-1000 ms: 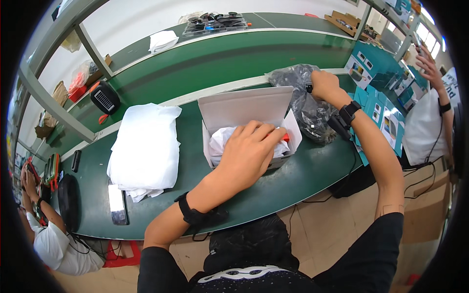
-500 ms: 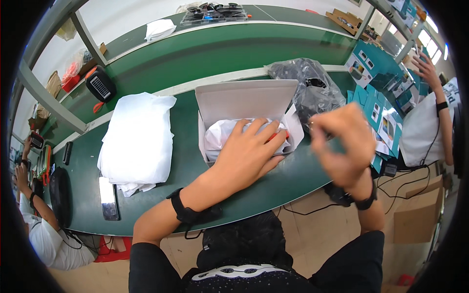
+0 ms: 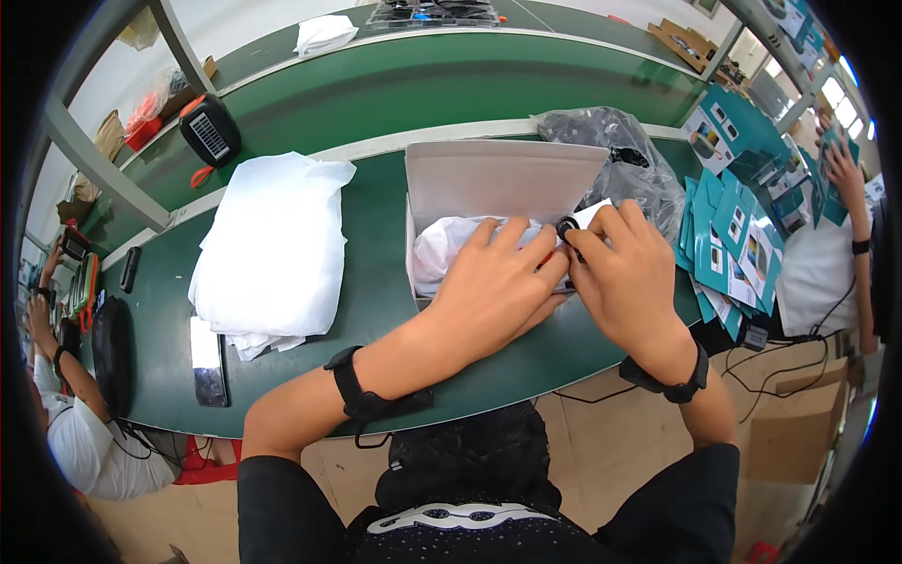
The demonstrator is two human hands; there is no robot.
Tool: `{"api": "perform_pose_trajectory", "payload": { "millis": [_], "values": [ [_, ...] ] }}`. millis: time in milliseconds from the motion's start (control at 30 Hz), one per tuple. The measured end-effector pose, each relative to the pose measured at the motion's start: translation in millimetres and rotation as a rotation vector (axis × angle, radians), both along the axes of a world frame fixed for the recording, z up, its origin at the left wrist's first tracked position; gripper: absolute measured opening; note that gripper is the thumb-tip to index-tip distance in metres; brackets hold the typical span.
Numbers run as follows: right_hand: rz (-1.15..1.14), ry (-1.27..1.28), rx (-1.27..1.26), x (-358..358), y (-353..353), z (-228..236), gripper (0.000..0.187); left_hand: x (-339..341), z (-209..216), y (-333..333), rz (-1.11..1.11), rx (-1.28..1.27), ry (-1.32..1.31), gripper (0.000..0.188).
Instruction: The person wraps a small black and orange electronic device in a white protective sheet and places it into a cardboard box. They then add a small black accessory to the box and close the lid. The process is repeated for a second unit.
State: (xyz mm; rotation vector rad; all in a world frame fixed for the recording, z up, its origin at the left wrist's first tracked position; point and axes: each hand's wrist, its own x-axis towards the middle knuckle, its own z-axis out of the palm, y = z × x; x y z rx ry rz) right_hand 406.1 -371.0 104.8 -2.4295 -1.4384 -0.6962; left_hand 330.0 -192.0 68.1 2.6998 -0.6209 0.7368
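On the green bench stands a carton [image 3: 503, 177] with its pale lid raised at the back. Inside it lies a bundle in thin white wrapping [image 3: 440, 246], with a bit of red showing near my fingers. My left hand [image 3: 489, 293] rests over this bundle, fingers spread, hiding much of it. At the carton's right end, my right hand [image 3: 628, 287] pinches a small black coiled cable [image 3: 567, 227] between thumb and fingers. Its fingertips are close to those of my left hand. A white flap stands behind the cable.
A stack of white wrapping sheets [image 3: 272, 249] lies left, beside a phone [image 3: 209, 362]. A black speaker [image 3: 209, 130] stands behind it. A clear plastic bag [image 3: 606, 132] with black items lies behind right. Teal printed cartons [image 3: 719, 226] are piled right. Co-workers sit on both sides.
My right hand has come left, from beyond the carton to its right end, and the black cable now shows in its fingers. My left hand stays over the wrapped bundle.
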Motion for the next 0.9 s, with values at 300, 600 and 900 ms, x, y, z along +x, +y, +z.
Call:
{"api": "perform_pose_trajectory", "payload": {
  "millis": [300, 600, 900],
  "values": [
    [0.153, 0.049, -0.154, 0.3, -8.9, 29.9, 0.026, -0.4, -0.7, 5.9, 0.0, -0.046, 0.019, 0.05],
    [0.138, 0.218, -0.097, 10.0, -6.7, 32.0, 0.029, 0.7, 1.4, 5.8, 0.0, -0.043, 0.042, 0.053],
    [0.202, 0.04, -0.004, 3.6, -18.3, 9.9, 0.012, 4.4, 3.6, 3.0, 0.021, -0.025, 0.066, 0.048]
  ]
}}
